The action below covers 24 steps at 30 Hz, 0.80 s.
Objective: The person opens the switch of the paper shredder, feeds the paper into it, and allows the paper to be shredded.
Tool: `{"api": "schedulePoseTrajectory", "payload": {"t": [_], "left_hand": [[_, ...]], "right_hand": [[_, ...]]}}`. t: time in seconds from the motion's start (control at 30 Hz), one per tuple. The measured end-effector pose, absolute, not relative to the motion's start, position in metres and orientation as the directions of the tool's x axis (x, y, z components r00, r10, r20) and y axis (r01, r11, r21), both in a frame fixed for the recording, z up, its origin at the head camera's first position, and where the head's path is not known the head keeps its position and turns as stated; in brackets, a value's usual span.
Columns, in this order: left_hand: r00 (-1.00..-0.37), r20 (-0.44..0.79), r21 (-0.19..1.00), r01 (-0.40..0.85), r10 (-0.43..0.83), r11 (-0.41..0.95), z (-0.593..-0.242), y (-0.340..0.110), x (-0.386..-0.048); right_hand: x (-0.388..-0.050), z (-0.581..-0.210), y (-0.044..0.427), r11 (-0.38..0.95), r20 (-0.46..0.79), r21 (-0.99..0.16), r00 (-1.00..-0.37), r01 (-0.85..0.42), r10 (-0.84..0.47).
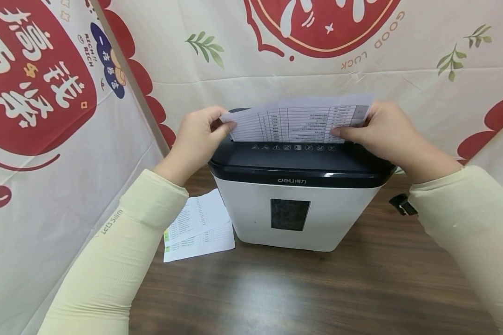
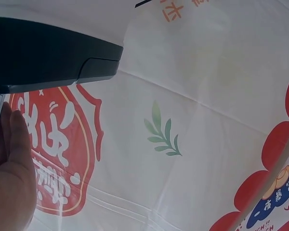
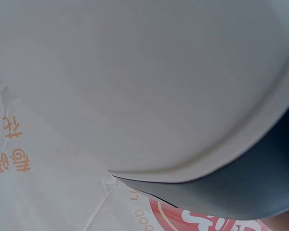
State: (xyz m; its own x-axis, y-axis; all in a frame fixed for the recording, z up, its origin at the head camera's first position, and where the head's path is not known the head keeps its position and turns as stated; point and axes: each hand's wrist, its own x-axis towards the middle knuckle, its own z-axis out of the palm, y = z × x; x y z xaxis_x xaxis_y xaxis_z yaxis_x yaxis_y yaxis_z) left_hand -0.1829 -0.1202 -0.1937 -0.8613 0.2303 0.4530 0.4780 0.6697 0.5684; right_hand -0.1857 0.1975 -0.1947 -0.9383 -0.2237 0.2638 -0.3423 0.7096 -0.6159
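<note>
A printed sheet of paper [image 1: 302,122] stands upright with its lower edge at the slot in the black top of a white paper shredder [image 1: 251,209]. My left hand [image 1: 201,137] pinches the sheet's left end between thumb and fingers. At the other end, my right hand [image 1: 385,132] grips the paper, thumb on the printed side. In the left wrist view, the left hand [image 2: 12,178] shows at the left edge below the shredder's dark lid [image 2: 53,57]. The right wrist view is mostly filled by the shredder's pale body [image 3: 149,86]; only a sliver of skin shows there.
Two more printed sheets [image 1: 199,237] lie overlapped on the brown wooden table [image 1: 268,298], left of the shredder. A small black object [image 1: 402,204] is beside the right sleeve. Patterned cloth [image 1: 318,83] hangs behind and at both sides.
</note>
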Motion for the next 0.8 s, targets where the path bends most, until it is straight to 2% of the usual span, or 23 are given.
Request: {"api": "schedulePoseTrajectory", "payload": {"t": [0.5,0.8], "left_hand": [[-0.878,0.395,0.507,0.455,0.271,0.732,-0.201,-0.120,-0.187],[-0.893,0.356,0.518,0.433,0.274,0.738,-0.204,-0.120,-0.187]], "right_hand": [[-0.186,-0.199,0.199,0.703,0.290,-0.617,-0.933,-0.354,-0.214],[-0.187,-0.202,0.198,0.720,0.320,-0.600,-0.930,-0.348,-0.183]]}}
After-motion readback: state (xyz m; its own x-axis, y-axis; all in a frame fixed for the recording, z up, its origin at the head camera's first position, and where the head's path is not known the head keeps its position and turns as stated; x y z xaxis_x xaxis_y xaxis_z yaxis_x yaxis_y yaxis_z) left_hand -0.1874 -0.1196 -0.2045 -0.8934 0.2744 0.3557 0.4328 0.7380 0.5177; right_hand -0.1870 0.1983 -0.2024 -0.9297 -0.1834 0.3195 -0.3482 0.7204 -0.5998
